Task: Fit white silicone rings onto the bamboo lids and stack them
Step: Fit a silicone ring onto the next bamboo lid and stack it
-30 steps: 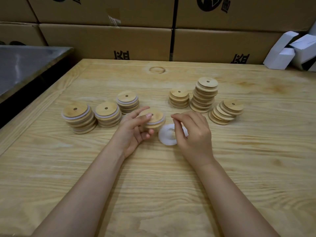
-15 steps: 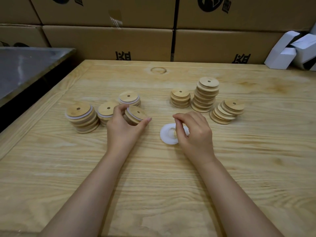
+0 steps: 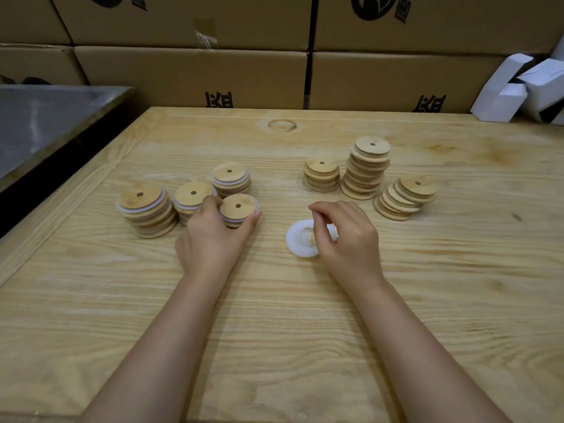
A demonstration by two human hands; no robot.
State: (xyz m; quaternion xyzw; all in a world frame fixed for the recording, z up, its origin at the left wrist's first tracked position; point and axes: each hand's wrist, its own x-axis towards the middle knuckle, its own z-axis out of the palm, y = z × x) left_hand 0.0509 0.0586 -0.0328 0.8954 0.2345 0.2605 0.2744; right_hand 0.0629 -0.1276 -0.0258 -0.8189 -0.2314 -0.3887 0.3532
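Moved left to the ringed stacks (image 3: 231, 178), the stiff, light lid (image 3: 238, 209) is gripped by its rim in our left hand (image 3: 210, 242); our right hand (image 3: 348, 239) pinches the soft, floppy ring (image 3: 297, 241) on the table (image 3: 274, 315).

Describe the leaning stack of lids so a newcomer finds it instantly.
Start at the wooden table and look at its right half, where three stacks of bare lids stand beyond the right hand. The leaning stack is the rightmost; unlike the short stack and the tall stack, its lids fan sideways.
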